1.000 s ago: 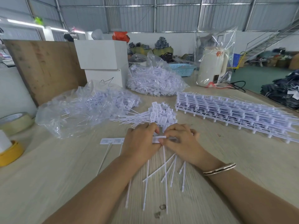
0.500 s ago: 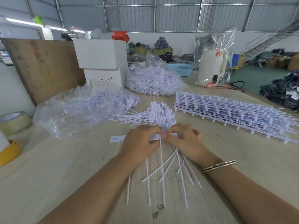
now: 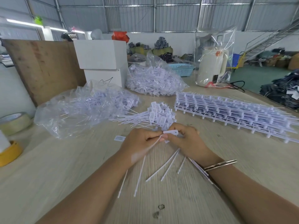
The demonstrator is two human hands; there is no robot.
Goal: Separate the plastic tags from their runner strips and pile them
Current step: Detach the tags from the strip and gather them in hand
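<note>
My left hand [image 3: 140, 141] and my right hand [image 3: 186, 139] meet over the middle of the table, both gripping one white runner strip of plastic tags [image 3: 170, 132]. Thin white tag tails [image 3: 163, 167] hang and fan out below the hands toward me. One tag head pokes out flat between my right thumb and fingers. Just beyond the hands lies a loose pile of separated tags [image 3: 155, 116]. A stack of uncut runner strips [image 3: 229, 110] lies at the right. One strip end [image 3: 119, 138] shows left of my left hand.
Two clear bags of tags sit behind: one at left [image 3: 84, 109], one further back [image 3: 153, 81]. White boxes [image 3: 102, 62], a wooden board [image 3: 42, 68], tape rolls [image 3: 14, 122], a yellow roll [image 3: 9, 152], and a wrapped kettle [image 3: 212, 67] ring the table.
Both hands lifted the strip slightly and twisted it; the tails swung to the right and fanned out. The strip part left of my left hand shortened.
</note>
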